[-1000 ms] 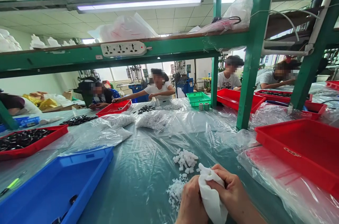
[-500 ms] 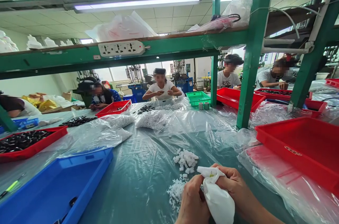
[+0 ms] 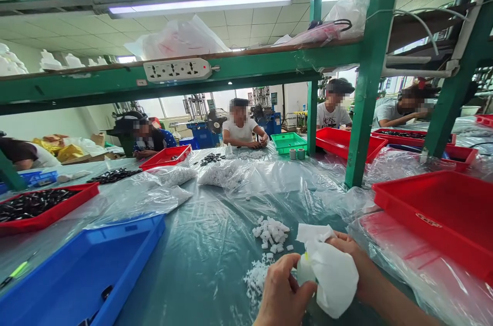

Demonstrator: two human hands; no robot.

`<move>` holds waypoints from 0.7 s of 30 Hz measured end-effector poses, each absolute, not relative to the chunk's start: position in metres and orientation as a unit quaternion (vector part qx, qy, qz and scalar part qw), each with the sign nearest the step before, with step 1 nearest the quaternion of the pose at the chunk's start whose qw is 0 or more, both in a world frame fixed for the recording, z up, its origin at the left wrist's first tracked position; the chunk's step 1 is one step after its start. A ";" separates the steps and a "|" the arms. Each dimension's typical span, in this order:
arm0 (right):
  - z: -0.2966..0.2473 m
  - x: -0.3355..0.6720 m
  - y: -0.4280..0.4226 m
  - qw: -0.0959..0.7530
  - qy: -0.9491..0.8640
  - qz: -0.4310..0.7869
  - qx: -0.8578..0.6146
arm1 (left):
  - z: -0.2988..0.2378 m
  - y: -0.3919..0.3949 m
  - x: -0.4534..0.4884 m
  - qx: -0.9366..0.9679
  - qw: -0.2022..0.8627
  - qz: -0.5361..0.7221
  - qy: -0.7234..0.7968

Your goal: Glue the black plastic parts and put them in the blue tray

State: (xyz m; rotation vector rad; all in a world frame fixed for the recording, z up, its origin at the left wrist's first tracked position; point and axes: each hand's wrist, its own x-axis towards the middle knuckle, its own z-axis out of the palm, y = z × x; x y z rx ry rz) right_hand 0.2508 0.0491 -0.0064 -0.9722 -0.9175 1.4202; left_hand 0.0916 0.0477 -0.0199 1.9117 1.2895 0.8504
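Both my hands are at the bottom middle of the view, closed round a white cloth [image 3: 331,272] that wraps something small; a speck of yellow-green shows at its fold. My left hand [image 3: 283,292] pinches the cloth's left side. My right hand [image 3: 352,249] is mostly hidden behind the cloth and grips it from the right. Just beyond them a small heap of white plastic pieces [image 3: 270,233] lies on the plastic-covered table [image 3: 208,244], with finer white bits [image 3: 254,280] beside my left hand.
A blue tray [image 3: 82,269] lies at the left front, a red tray [image 3: 439,213] at the right. Green frame posts [image 3: 365,90] rise from the table. Red trays of black parts [image 3: 38,203], bags of white parts and a green basket [image 3: 288,142] sit farther back. Several people work opposite.
The cloth has been lifted and spread out over my right hand, which now hides behind it. My left hand stays pinched on its left side. A person opposite lowered their arms.
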 end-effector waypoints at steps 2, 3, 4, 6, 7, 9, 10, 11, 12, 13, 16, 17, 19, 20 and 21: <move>-0.002 0.246 0.045 0.537 -0.435 0.605 -0.396 | -0.018 0.047 0.091 0.739 0.333 0.327 0.486; 0.001 0.244 0.043 0.525 -0.460 0.603 -0.385 | -0.018 0.047 0.091 0.743 0.331 0.328 0.482; 0.003 0.241 0.040 0.517 -0.482 0.599 -0.375 | -0.019 0.047 0.091 0.746 0.328 0.328 0.478; 0.008 0.238 0.038 0.510 -0.513 0.589 -0.360 | -0.020 0.048 0.091 0.749 0.323 0.330 0.475; 0.009 0.237 0.037 0.508 -0.521 0.586 -0.356 | -0.021 0.048 0.091 0.750 0.320 0.331 0.476; 0.008 0.238 0.037 0.506 -0.521 0.590 -0.353 | -0.023 0.049 0.091 0.749 0.316 0.331 0.478; 0.007 0.239 0.038 0.505 -0.516 0.596 -0.351 | -0.023 0.049 0.092 0.749 0.315 0.332 0.479; 0.005 0.240 0.038 0.503 -0.508 0.605 -0.350 | -0.023 0.048 0.092 0.749 0.316 0.331 0.478; 0.002 0.241 0.039 0.503 -0.498 0.614 -0.350 | -0.023 0.047 0.093 0.749 0.316 0.331 0.479; -0.001 0.241 0.039 0.503 -0.485 0.623 -0.351 | -0.023 0.046 0.093 0.749 0.318 0.330 0.479; -0.009 0.243 0.041 0.508 -0.445 0.642 -0.363 | -0.024 0.043 0.094 0.745 0.324 0.329 0.481; -0.011 0.243 0.041 0.511 -0.432 0.644 -0.370 | -0.025 0.043 0.095 0.744 0.326 0.330 0.482; -0.015 0.243 0.042 0.516 -0.409 0.645 -0.387 | -0.027 0.043 0.095 0.740 0.329 0.331 0.485; -0.017 0.243 0.042 0.518 -0.399 0.644 -0.396 | -0.029 0.044 0.095 0.737 0.329 0.331 0.489; -0.018 0.243 0.042 0.520 -0.390 0.643 -0.405 | -0.030 0.044 0.095 0.733 0.330 0.331 0.494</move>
